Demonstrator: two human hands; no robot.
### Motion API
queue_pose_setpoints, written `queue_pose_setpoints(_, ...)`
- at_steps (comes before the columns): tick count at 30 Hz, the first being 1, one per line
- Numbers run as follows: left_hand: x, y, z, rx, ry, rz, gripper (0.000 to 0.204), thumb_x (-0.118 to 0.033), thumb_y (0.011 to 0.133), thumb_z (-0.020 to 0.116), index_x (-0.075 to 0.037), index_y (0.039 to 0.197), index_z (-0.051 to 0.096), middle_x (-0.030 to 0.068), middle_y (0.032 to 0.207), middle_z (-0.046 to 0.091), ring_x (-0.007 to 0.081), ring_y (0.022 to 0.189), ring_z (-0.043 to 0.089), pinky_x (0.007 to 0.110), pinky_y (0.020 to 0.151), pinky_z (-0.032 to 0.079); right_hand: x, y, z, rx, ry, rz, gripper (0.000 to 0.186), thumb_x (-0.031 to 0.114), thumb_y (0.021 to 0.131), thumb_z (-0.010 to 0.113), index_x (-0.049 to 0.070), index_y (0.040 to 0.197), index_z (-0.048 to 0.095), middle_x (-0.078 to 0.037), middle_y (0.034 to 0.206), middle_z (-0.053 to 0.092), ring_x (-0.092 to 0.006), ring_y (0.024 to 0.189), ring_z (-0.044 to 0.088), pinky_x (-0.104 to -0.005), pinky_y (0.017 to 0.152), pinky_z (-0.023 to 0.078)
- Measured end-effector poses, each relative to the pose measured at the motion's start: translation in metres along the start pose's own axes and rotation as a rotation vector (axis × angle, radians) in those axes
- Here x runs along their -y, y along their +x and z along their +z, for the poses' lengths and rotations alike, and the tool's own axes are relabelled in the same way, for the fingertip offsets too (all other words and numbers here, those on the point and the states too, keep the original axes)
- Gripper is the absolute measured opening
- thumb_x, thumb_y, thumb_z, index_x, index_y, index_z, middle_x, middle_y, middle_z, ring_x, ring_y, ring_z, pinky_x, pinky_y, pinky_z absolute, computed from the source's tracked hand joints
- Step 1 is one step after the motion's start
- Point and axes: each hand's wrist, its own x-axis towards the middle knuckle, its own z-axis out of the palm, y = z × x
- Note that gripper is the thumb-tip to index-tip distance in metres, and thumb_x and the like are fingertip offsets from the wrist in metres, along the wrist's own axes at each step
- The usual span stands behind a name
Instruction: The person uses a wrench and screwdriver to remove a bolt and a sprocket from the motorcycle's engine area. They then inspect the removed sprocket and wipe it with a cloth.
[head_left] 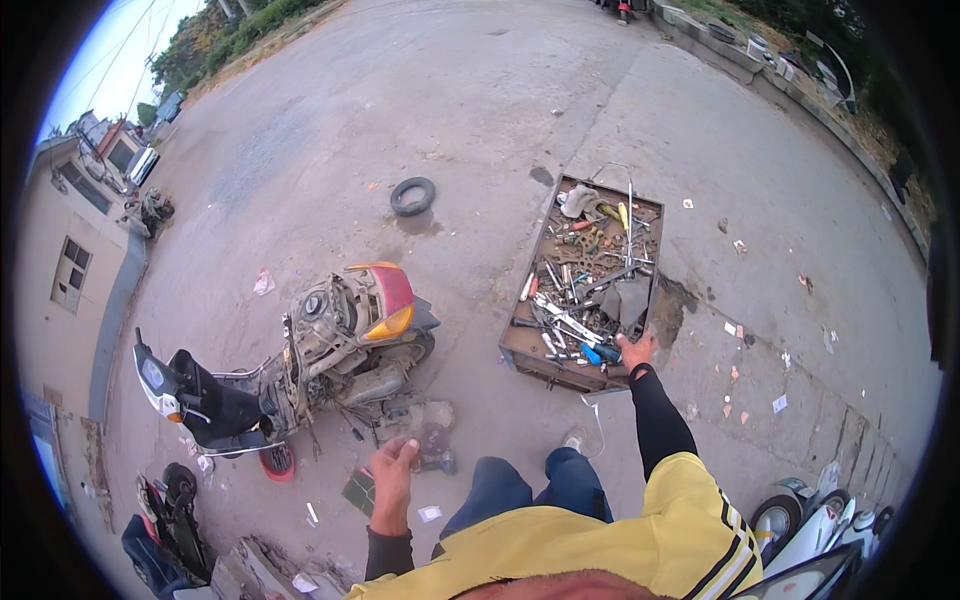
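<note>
My right hand (637,351) reaches over the near right corner of a wide metal tool tray (535,352), beside a blue-handled tool (591,354). Its fingertips are partly hidden among the tools, so I cannot tell whether they grip anything. Wrenches (565,320), sockets and screwdrivers lie jumbled in the tray. My left hand (394,468) hovers at the lower middle with thumb and fingers pressed together; what they hold, if anything, is too small to make out. Just beyond it, dirty metal engine parts (420,418) lie on the ground beside the scooter.
A partly stripped scooter (330,340) stands at left, with a red basin (277,461) near it. A loose tyre (412,196) lies farther off. A green panel (360,492) lies near my left forearm. More scooters (815,530) stand at the lower right.
</note>
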Motion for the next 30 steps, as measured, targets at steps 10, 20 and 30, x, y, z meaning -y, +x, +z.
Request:
queue_pose_setpoints(10, -0.02, -0.033, 0.053, -0.3, 0.019, -0.056, 0.015, -0.012, 0.093, 0.07, 0.003, 0.094, 0.068, 0.0026, 0.076, 0.064, 0.0104, 0.063, 0.054, 0.026, 0.06, 0.043, 0.056, 0.065, -0.022, 0.121, -0.229, 0.074, 0.042, 0.035, 0.084, 0.079, -0.004, 0.098, 0.073, -0.025, 0.137, 0.057, -0.0428, 0.124, 0.056, -0.0503, 0.104, 0.045)
queue_pose_setpoints(20, -0.108, 0.076, 0.158, 0.064, 0.109, 0.125, 0.022, -0.018, 0.094, 0.07, 0.003, 0.099, 0.069, -0.0007, 0.078, 0.062, 0.0066, 0.068, 0.049, 0.024, 0.062, 0.039, 0.214, -0.122, -0.133, 0.438, 0.647, -0.332, 0.047, 0.028, 0.104, 0.062, -0.004, 0.138, 0.058, -0.008, 0.129, 0.064, -0.0095, 0.099, 0.056, -0.0222, 0.087, 0.045)
queue_pose_setpoints(30, -0.128, 0.072, 0.236, 0.329, 0.132, 0.327, 0.019, -0.014, 0.097, 0.067, 0.004, 0.102, 0.069, -0.0019, 0.081, 0.064, 0.0039, 0.071, 0.051, 0.023, 0.06, 0.04, 0.29, -0.184, -0.149, 0.367, 0.455, -0.972, 0.033, 0.011, 0.095, 0.069, -0.006, 0.119, 0.054, -0.022, 0.154, 0.04, -0.0362, 0.135, 0.049, -0.0379, 0.104, 0.045)
